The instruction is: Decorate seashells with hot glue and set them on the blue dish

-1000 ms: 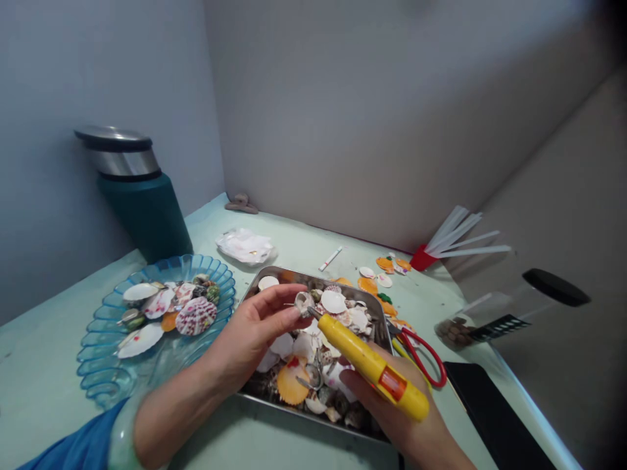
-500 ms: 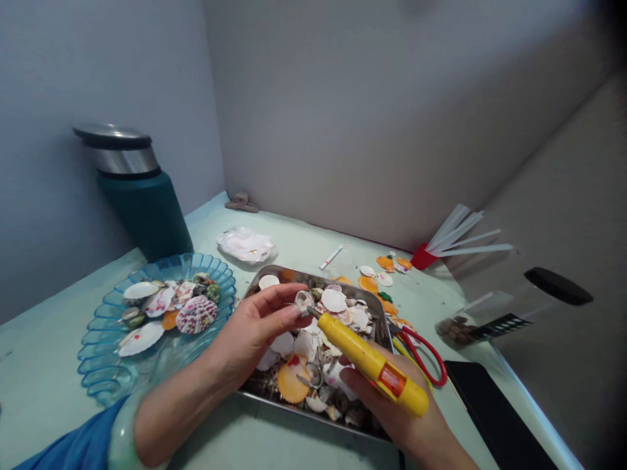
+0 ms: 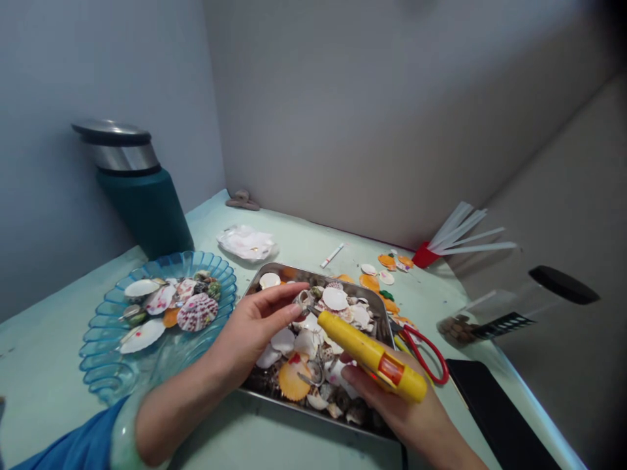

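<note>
Between thumb and fingers my left hand [image 3: 259, 326] pinches a small pale seashell [image 3: 304, 299] above the tray. My right hand [image 3: 392, 405] is wrapped round a yellow hot glue gun [image 3: 365, 349], its metal nozzle pointing up and left, at or very near the shell; whether they touch I cannot tell. Below both hands lies a metal tray [image 3: 313, 408] heaped with seashells, an orange scallop shell [image 3: 294, 380] among them. To the left, a blue scalloped plate [image 3: 105, 352] carries assorted shells, one of them a purple-speckled scallop [image 3: 197, 313].
A teal bottle [image 3: 147, 209] stands behind the plate. Near the tray's back are a white plastic packet [image 3: 246, 243] and loose orange shells [image 3: 369, 282]. Rightward are red-handled scissors [image 3: 431, 365], a black phone [image 3: 499, 411], a clear jar [image 3: 460, 326] and a red cup [image 3: 425, 256] of glue sticks.
The glue gun has tilted slightly, its rear end a little higher and further left. My left hand keeps the shell in nearly the same spot. The whole view has shifted slightly.
</note>
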`<state>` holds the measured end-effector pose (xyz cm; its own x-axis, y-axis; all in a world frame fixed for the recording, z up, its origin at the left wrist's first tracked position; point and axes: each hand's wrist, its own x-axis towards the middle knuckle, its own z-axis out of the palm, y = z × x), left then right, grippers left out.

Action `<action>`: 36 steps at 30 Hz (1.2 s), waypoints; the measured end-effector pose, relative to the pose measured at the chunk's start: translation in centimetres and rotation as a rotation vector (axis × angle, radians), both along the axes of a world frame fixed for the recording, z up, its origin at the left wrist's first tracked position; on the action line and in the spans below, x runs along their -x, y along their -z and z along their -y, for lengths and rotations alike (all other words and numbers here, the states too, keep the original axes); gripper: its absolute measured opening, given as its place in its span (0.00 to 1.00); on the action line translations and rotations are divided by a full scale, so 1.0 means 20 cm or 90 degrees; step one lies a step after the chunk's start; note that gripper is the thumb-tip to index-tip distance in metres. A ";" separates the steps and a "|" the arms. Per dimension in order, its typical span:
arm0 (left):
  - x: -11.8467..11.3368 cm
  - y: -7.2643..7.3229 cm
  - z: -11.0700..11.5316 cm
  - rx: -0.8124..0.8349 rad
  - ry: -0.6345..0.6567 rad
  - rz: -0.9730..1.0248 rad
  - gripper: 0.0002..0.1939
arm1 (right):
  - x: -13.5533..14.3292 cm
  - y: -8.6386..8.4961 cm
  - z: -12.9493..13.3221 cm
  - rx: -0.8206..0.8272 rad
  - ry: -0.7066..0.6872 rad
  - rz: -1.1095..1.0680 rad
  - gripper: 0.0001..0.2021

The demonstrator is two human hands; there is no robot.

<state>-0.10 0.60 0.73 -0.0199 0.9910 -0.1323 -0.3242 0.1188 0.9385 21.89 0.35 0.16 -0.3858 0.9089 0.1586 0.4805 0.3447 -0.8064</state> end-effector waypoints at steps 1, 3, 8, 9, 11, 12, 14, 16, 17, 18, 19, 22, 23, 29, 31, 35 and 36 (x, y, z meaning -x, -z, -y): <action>0.00 0.00 0.00 -0.003 -0.002 -0.006 0.19 | 0.00 0.00 0.00 -0.003 -0.001 0.000 0.09; 0.00 -0.01 0.00 -0.010 -0.007 -0.028 0.19 | 0.00 0.00 0.00 -0.008 -0.007 0.007 0.10; -0.01 -0.03 0.01 -0.021 -0.022 -0.071 0.17 | -0.01 0.01 -0.02 -0.012 -0.047 0.035 0.10; -0.01 -0.03 0.01 -0.022 -0.024 -0.070 0.17 | -0.01 0.01 -0.02 -0.014 -0.053 0.037 0.10; -0.01 -0.03 0.01 -0.024 -0.029 -0.062 0.17 | -0.01 0.00 -0.02 -0.021 -0.058 0.037 0.10; 0.00 -0.03 0.01 -0.025 -0.027 -0.051 0.18 | -0.01 0.00 -0.02 -0.024 -0.058 0.033 0.10; 0.00 -0.01 0.01 -0.029 -0.015 -0.019 0.18 | -0.01 0.00 -0.02 -0.034 -0.058 0.022 0.09; 0.00 0.00 0.00 -0.029 0.001 0.017 0.19 | -0.01 0.00 -0.02 -0.043 -0.057 0.012 0.08; 0.01 0.00 0.00 -0.025 0.006 0.030 0.19 | -0.01 0.00 -0.01 -0.046 -0.051 0.009 0.08; 0.01 0.00 0.00 -0.019 0.009 0.037 0.19 | -0.01 0.01 -0.01 -0.049 -0.045 0.006 0.08; 0.01 0.00 0.00 -0.013 0.011 0.041 0.18 | -0.01 0.01 -0.01 -0.051 -0.039 0.003 0.08; 0.01 0.00 0.00 0.001 0.015 0.050 0.18 | -0.01 0.01 -0.01 -0.060 -0.033 -0.003 0.08; 0.01 0.00 0.00 0.004 0.017 0.055 0.18 | -0.01 0.01 -0.01 -0.061 -0.037 -0.006 0.08; 0.00 0.00 0.00 0.017 0.020 0.064 0.18 | -0.01 0.01 -0.01 -0.052 -0.041 0.007 0.08; 0.00 -0.01 -0.01 0.029 0.018 0.073 0.19 | -0.01 0.01 -0.01 -0.052 -0.049 0.009 0.09; -0.01 -0.02 -0.01 0.045 0.012 0.106 0.16 | -0.01 0.01 -0.02 -0.058 -0.047 0.010 0.09; -0.01 -0.02 0.00 0.051 0.009 0.116 0.16 | -0.01 0.01 -0.02 -0.058 -0.051 0.013 0.09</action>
